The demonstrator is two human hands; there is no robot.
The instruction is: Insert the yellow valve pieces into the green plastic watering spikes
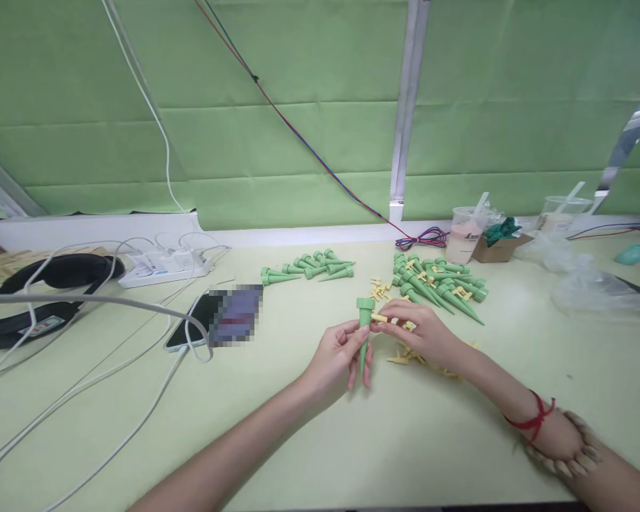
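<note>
My left hand holds a green cone-shaped spike upright, wide end up, above the table. My right hand pinches a small yellow piece against the side of the spike near its top. Under and beside my right hand lie several loose yellow pieces. Behind the hands are two heaps of green spikes: a smaller one at centre and a larger one to the right, mixed with yellow pieces.
A phone on a white cable lies left of my hands. Further left are a power strip, cables and a black headband device. Plastic cups, a cardboard box and clear bags stand back right.
</note>
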